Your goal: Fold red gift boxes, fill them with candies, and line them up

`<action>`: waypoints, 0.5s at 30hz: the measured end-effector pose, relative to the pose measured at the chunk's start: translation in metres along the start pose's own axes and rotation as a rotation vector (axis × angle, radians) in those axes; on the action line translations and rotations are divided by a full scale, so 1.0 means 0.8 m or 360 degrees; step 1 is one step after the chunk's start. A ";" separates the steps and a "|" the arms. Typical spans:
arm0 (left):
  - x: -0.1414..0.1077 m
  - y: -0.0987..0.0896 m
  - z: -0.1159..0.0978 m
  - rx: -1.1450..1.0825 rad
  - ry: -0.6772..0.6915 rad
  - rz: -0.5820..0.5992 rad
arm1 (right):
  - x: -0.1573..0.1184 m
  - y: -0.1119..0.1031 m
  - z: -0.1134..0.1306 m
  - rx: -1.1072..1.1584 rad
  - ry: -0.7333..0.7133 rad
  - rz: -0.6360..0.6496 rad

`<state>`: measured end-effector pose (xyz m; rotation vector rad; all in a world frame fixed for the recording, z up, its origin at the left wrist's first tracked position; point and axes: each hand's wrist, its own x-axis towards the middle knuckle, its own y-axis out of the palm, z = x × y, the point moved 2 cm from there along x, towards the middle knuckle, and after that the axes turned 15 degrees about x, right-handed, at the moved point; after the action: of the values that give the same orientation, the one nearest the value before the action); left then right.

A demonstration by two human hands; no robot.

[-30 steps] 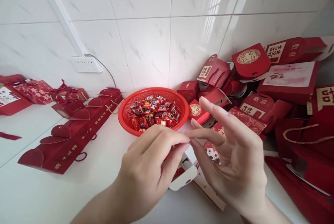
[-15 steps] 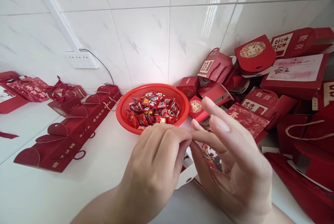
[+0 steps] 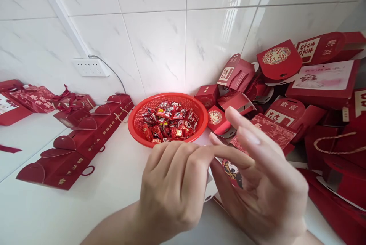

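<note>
My left hand point(image 3: 177, 184) is curled, its fingers bent in and meeting the fingertips of my right hand point(image 3: 260, 184) in front of the basket. What the left fingers hold, if anything, is hidden. On my right hand the index finger and thumb reach toward the left hand while the other fingers stretch up and out; whether something thin lies between the tips cannot be made out. Behind and below the hands, a white-edged box flap point(image 3: 211, 189) and a red printed piece point(image 3: 233, 172) are partly visible.
A red plastic basket point(image 3: 131, 123) holds several wrapped candies point(image 3: 168, 121). At the right lies a pile of red gift boxes point(image 3: 278, 60). A row of dark red boxes point(image 3: 85, 142) runs along the left. A power strip point(image 3: 90, 67) is on the tiled wall point(image 3: 157, 47).
Both hands have shifted slightly to the right. My left hand has turned a little, covering more of the white-edged flap.
</note>
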<state>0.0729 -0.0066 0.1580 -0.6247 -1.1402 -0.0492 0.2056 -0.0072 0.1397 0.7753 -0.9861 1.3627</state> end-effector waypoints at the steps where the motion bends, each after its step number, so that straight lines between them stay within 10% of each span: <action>1: 0.000 0.000 0.000 -0.0013 -0.0012 -0.0017 | 0.001 0.001 0.000 0.0063 -0.0004 -0.0047; 15: 0.009 -0.012 0.008 -0.0270 -0.0139 -0.0086 | 0.001 -0.006 0.007 -0.0012 0.0132 -0.0232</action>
<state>0.0675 -0.0095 0.1705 -0.7525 -1.2462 -0.1675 0.2100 -0.0123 0.1435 0.7641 -0.8526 1.2547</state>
